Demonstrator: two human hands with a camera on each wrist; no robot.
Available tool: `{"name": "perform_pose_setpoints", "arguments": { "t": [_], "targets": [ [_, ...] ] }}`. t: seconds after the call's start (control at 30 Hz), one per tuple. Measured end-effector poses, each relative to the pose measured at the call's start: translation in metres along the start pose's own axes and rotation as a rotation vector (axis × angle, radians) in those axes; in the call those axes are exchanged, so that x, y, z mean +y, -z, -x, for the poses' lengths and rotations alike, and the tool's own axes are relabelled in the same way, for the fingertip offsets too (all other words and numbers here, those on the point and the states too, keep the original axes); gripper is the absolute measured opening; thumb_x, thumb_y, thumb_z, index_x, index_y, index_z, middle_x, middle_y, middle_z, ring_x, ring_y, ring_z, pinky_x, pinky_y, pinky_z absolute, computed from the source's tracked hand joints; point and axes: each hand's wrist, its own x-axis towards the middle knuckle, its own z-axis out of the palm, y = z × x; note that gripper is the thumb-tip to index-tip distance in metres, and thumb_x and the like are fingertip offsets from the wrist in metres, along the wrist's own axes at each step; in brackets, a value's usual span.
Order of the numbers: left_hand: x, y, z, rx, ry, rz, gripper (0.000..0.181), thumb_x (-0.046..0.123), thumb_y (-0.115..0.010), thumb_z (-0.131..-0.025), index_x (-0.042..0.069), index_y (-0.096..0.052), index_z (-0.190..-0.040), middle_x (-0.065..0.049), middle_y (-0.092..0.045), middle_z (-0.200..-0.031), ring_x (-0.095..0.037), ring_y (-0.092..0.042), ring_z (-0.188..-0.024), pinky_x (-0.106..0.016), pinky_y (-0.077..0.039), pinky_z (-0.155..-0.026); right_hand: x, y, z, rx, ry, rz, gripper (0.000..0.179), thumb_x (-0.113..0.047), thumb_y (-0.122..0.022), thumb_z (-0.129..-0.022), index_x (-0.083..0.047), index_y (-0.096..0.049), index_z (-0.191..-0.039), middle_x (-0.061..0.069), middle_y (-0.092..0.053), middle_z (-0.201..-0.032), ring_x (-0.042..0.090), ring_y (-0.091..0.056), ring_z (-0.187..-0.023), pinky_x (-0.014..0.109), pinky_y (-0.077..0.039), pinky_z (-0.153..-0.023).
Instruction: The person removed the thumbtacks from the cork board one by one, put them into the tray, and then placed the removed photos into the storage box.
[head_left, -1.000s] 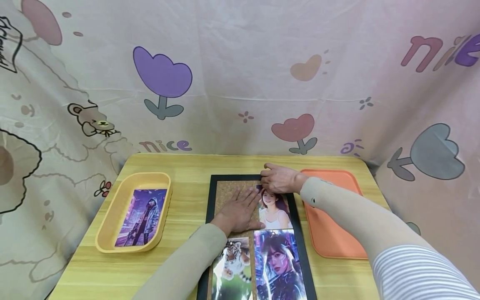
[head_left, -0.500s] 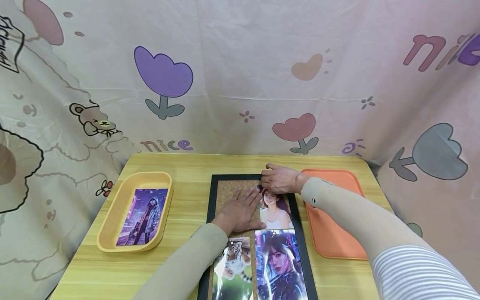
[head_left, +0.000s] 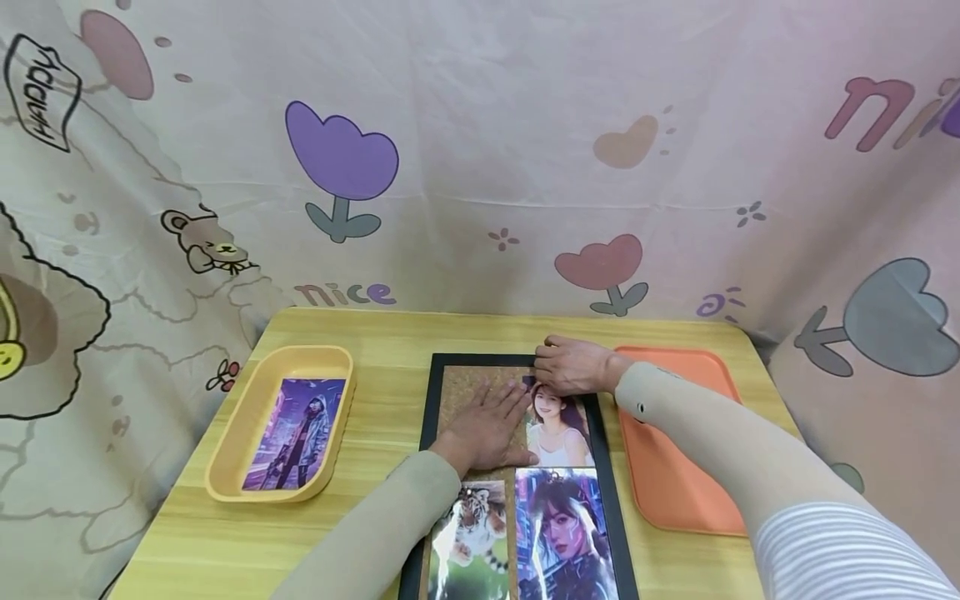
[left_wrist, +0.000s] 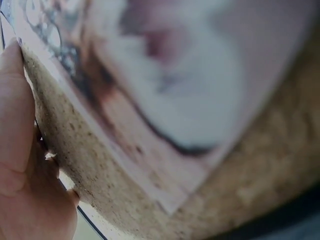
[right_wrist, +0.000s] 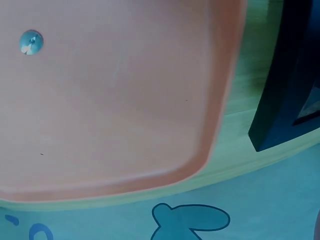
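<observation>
A cork board (head_left: 468, 377) in a black frame lies on the table. My left hand (head_left: 483, 429) rests flat on the cork, fingers spread, its fingertips at the left edge of a photo of a person in a white top (head_left: 557, 433). At that photo's top edge is my right hand (head_left: 573, 365) with bent fingers; whatever lies under the fingertips is hidden. Below are a glossy tiger photo (head_left: 471, 542) and a purple photo of a figure in dark clothing (head_left: 566, 533), each with a small tack-like spot at its top. The left wrist view shows the tiger photo (left_wrist: 150, 100) blurred, close up.
On the left, a yellow tray (head_left: 217, 467) holds another purple photo (head_left: 296, 433). To the right lies an orange tray (head_left: 675, 492), partly under my right forearm; a metal thumbtack (right_wrist: 31, 42) lies in it. A patterned cloth (head_left: 465, 167) hangs behind the table.
The head view has shifted slightly, so everything sits a little farther right and lower. Both hands keep their places on the board and photo.
</observation>
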Motion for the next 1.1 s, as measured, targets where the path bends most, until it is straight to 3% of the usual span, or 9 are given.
{"name": "perform_pose_setpoints", "arguments": {
  "t": [0.47,1.1],
  "targets": [
    [0.0016,-0.0002,-0.0004,-0.005,0.003,-0.016,0.105,0.088,-0.023,-0.095,0.019,-0.004,-0.171,0.0,-0.002,-0.179,-0.019,0.002,-0.165,-0.052,-0.004,-0.134,-0.0026,-0.0065,0.0067,0.064,-0.024,-0.001,0.029,-0.036,-0.058,-0.105,-0.01,-0.07,-0.111,0.003,-0.069,-0.104,0.024,-0.059,-0.098,0.04,-0.05,-0.088],
    [0.0024,0.0,0.0,-0.001,0.01,-0.008,0.105,0.088,-0.025,-0.095,0.018,-0.007,-0.172,0.0,-0.004,-0.179,-0.02,-0.002,-0.165,-0.051,-0.006,-0.134,-0.0045,-0.0057,0.0063,0.036,-0.06,0.007,0.033,-0.041,-0.054,-0.107,-0.011,-0.068,-0.107,0.003,-0.067,-0.103,0.024,-0.057,-0.096,0.04,-0.048,-0.089]
  ]
}}
